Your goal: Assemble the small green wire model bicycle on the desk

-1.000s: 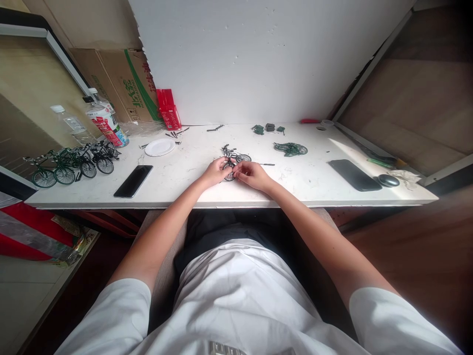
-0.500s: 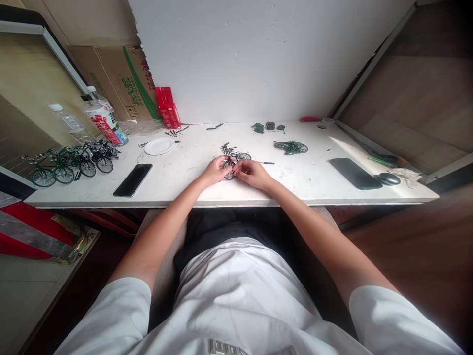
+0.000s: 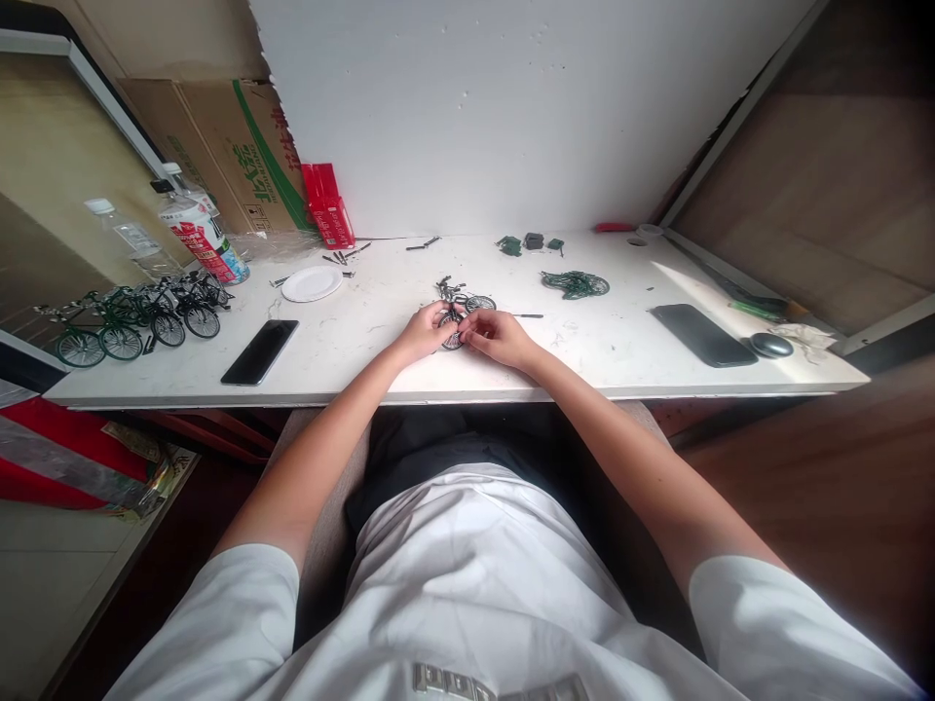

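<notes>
Left hand (image 3: 422,334), right hand (image 3: 503,339): both grips closed on model bicycle (image 3: 471,304), surface (image 3: 351,352) centre; black phone (image 3: 260,351) at 9 o'clock

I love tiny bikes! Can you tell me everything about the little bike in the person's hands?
The little bike is a dark, metal-looking model with spoked wheels, a thin frame and handlebars. It rests on the white table, near its middle. The left hand and right hand pinch its nearer wheel; the other wheel shows beyond the fingers.
</notes>
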The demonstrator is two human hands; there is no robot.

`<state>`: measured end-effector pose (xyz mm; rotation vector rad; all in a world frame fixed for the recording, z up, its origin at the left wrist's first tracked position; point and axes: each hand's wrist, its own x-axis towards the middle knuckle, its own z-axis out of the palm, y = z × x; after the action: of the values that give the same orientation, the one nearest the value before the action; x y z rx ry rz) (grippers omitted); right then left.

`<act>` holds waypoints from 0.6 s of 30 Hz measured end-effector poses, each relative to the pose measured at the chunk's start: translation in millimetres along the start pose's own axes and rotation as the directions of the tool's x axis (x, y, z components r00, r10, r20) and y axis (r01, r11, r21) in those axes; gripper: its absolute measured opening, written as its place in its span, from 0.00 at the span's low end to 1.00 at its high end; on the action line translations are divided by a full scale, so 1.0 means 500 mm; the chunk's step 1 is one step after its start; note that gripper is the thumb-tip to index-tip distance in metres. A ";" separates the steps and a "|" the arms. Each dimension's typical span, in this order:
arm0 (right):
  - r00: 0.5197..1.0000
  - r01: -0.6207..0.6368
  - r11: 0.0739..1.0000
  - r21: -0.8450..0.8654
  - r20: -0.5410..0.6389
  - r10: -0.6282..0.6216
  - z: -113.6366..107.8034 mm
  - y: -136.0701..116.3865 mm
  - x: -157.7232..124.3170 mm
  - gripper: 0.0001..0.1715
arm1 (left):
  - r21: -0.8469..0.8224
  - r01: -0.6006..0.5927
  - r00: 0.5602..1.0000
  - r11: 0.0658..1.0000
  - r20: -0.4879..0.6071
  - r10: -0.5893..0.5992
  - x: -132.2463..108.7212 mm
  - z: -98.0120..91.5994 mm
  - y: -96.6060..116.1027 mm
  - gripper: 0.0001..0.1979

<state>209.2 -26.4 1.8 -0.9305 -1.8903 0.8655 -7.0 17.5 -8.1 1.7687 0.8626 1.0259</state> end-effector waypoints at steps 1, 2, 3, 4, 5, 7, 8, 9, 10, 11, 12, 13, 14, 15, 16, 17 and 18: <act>1.000 -0.001 1.000 0.000 0.001 0.001 0.000 -0.001 0.000 0.10 | -0.002 0.001 1.000 1.000 0.001 -0.001 0.000 0.000 0.000 0.20; 1.000 -0.002 1.000 0.000 0.002 0.002 0.000 -0.001 0.000 0.10 | -0.008 0.001 1.000 1.000 0.000 -0.001 0.001 0.000 0.000 0.20; 1.000 -0.004 1.000 -0.001 0.002 0.004 0.000 -0.001 -0.001 0.10 | -0.015 0.000 1.000 1.000 -0.001 0.000 0.001 0.000 -0.001 0.20; 1.000 -0.006 1.000 -0.001 0.002 0.006 0.000 -0.001 0.000 0.10 | -0.025 -0.001 1.000 1.000 -0.003 0.000 0.002 -0.001 -0.002 0.20; 1.000 -0.009 1.000 -0.001 0.002 0.009 0.000 -0.002 0.000 0.10 | -0.035 0.000 1.000 0.999 -0.002 0.000 0.002 -0.001 -0.004 0.20; 1.000 -0.014 1.000 -0.003 0.001 0.014 0.001 -0.003 0.000 0.10 | -0.051 0.005 1.000 0.999 0.001 -0.004 0.003 -0.002 -0.007 0.21; 1.000 -0.016 1.000 -0.005 0.001 0.016 0.001 -0.003 0.000 0.10 | -0.056 0.008 1.000 0.998 0.002 -0.008 0.003 -0.002 -0.009 0.21; 1.000 -0.016 1.000 -0.006 0.001 0.016 0.001 -0.004 -0.001 0.10 | -0.060 0.012 1.000 0.998 0.001 -0.012 0.003 -0.002 -0.010 0.21; 1.000 -0.015 1.000 -0.008 0.002 0.015 0.001 -0.005 -0.001 0.10 | -0.061 0.013 1.000 0.998 -0.002 -0.013 0.003 -0.002 -0.010 0.21; 1.000 -0.011 1.000 -0.010 0.001 0.011 0.001 -0.005 -0.001 0.10 | -0.059 0.011 1.000 0.998 -0.004 -0.011 0.003 -0.002 -0.010 0.20; 1.000 -0.008 1.000 -0.013 0.000 0.008 0.001 -0.006 -0.002 0.10 | -0.055 0.005 1.000 0.998 -0.008 -0.006 0.003 -0.002 -0.010 0.20; 1.000 -0.004 1.000 -0.015 -0.001 0.004 0.001 -0.006 -0.002 0.09 | -0.049 -0.001 1.000 0.999 -0.008 0.001 0.003 -0.002 -0.009 0.20; 1.000 -0.001 1.000 -0.017 -0.002 0.001 0.001 -0.007 -0.003 0.09 | -0.044 -0.007 1.000 0.999 -0.008 0.006 0.003 -0.002 -0.008 0.19; 1.000 0.000 1.000 -0.018 -0.004 0.000 0.001 -0.007 -0.003 0.09 | -0.039 -0.010 1.000 0.999 -0.007 0.009 0.003 -0.003 -0.007 0.19; 1.000 0.000 1.000 -0.018 -0.005 0.000 0.001 -0.007 -0.004 0.09 | -0.036 -0.011 1.000 0.999 -0.006 0.011 0.004 -0.003 -0.007 0.19; 1.000 -0.002 1.000 -0.016 -0.006 0.002 0.002 -0.008 -0.004 0.09 | -0.035 -0.013 1.000 0.999 -0.003 0.013 0.004 -0.003 -0.007 0.19; 1.000 -0.004 1.000 -0.014 -0.007 0.004 0.002 -0.008 -0.004 0.09 | -0.035 -0.016 1.000 0.999 0.000 0.016 0.004 -0.004 -0.008 0.19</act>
<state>208.2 -30.2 4.1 -0.9446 -1.8916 0.8510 -8.2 21.2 -10.5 1.7494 0.8269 1.0458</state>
